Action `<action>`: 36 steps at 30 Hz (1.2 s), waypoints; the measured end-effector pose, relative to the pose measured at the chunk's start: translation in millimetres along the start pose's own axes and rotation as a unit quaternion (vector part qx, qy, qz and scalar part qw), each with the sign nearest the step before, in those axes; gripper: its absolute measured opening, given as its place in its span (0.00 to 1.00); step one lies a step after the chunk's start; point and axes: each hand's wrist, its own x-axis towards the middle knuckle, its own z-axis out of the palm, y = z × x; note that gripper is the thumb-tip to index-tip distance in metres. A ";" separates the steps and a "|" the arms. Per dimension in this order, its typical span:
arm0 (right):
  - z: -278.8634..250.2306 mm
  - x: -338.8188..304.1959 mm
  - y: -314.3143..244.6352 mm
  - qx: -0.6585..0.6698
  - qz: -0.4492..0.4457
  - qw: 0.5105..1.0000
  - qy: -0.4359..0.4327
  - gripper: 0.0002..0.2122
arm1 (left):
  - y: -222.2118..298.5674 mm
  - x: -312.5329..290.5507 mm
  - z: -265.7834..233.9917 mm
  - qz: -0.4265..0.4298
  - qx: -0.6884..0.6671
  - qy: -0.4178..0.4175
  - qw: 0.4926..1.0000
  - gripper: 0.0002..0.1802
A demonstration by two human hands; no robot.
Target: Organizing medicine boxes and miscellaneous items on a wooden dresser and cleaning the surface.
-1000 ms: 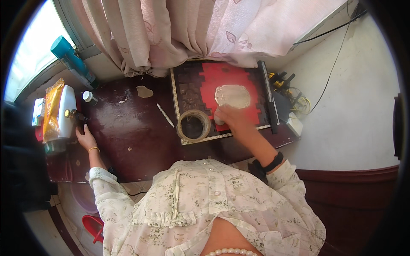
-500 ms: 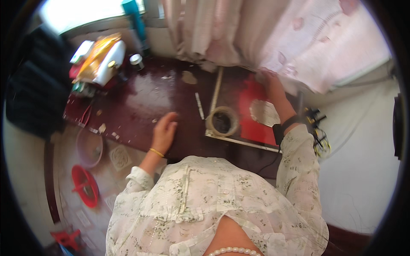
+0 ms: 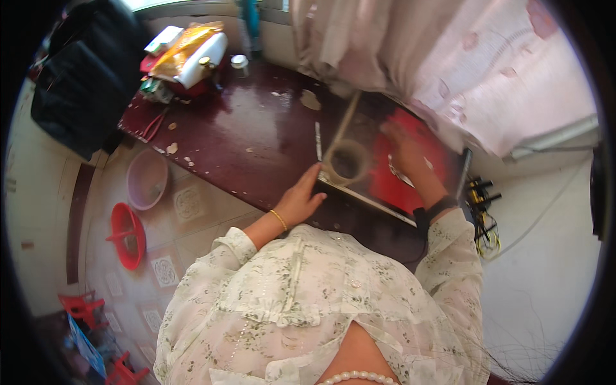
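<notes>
My left hand [image 3: 301, 197] lies palm down at the table's near edge, fingers stretched out, its fingertips beside the near-left corner of a flat, light-edged panel [image 3: 369, 202]. On that panel a red sheet or red area [image 3: 393, 186] covers the right part. Over the red, my right hand [image 3: 404, 153] is smeared by motion; whether it holds anything does not show. A wide roll of tape [image 3: 331, 172] sits on the panel's left part, between my two hands. A thin white strip [image 3: 318, 141] lies just left of the panel.
Dark red table [image 3: 237, 154] with chipped spots. At its far left stand packages [image 3: 192, 54] and a small white-capped jar [image 3: 239, 64]. A pink curtain [image 3: 378, 45] hangs along the back. Black plugs and cables [image 3: 481, 196] are at right. Basins [image 3: 147, 179] stand on the floor.
My left hand has moved right, to the panel's corner. My right hand has drawn back from the panel's far edge onto the red area. The view has shifted.
</notes>
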 end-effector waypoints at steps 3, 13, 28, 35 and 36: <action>-3.8 -29.0 -7.3 0.080 -0.044 0.996 0.010 0.22 | -9.3 1.3 5.7 -0.019 -0.006 0.003 1.000 0.41; -53.7 -139.0 -63.8 0.041 -0.022 0.997 -0.068 0.21 | -20.8 -1.1 10.6 -0.012 -0.021 0.025 0.999 0.41; -36.5 -155.8 -49.9 -0.060 0.152 0.979 0.123 0.22 | -3.2 -10.9 18.4 -0.050 -0.045 0.029 0.997 0.45; -44.2 -165.7 -50.4 -0.051 0.151 0.983 0.087 0.22 | 9.1 -30.7 20.9 -0.053 -0.077 -0.002 0.996 0.48; -45.8 -166.3 -51.1 -0.056 0.147 0.984 0.085 0.21 | 8.4 -33.1 20.9 -0.030 -0.074 -0.008 0.997 0.48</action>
